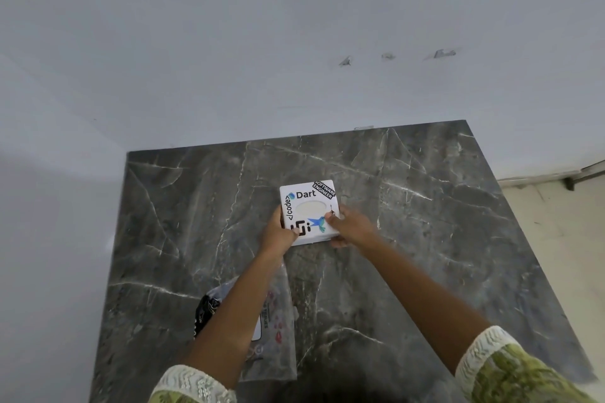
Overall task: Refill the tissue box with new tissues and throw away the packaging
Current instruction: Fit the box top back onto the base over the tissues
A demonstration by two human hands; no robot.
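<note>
A white square tissue box (307,206) covered in stickers lies on the dark marble table (409,239), its oval opening facing up with pale tissue showing inside. My left hand (280,232) grips its near-left corner, thumb on top. My right hand (348,226) holds its right edge, fingers wrapped under the near side. The clear plastic tissue packaging (278,321) with red print lies flat on the table under my left forearm, partly hidden by it.
A small black patterned object (204,311) sits beside the packaging at its left. The table stands in a corner against white walls (229,59). Beyond its right edge is a pale floor (556,239).
</note>
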